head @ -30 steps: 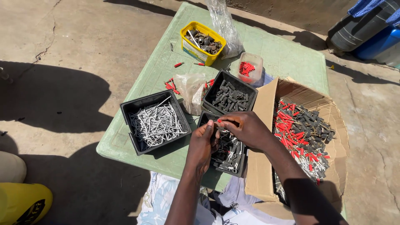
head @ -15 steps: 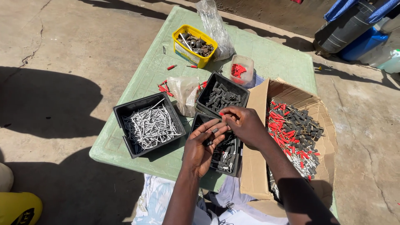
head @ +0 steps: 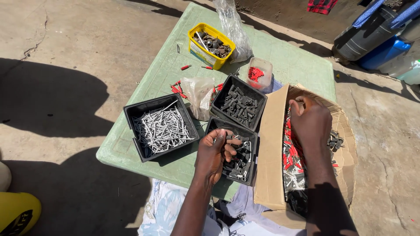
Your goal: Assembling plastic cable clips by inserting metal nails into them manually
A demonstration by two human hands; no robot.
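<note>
Once over tray (head: 232,153), right hand (head: 309,122) now in carton (head: 269,144)

Both forearms are bare from the lower edge of the head view up to the wrists; no sleeve, cuff or glove shows on either. The left hand (head: 215,152) has no ring, watch or bracelet that can be seen, and its wrist is uncovered. The right hand (head: 309,122) is likewise unadorned, shown from the back with the knuckles lit by strong sun; the lower part of that forearm lies in deep shadow, so any detail there cannot be made out. Below the arms, the lap is covered by a light garment (head: 164,209), white with a pale blue leafy print, creased into soft folds.
</note>
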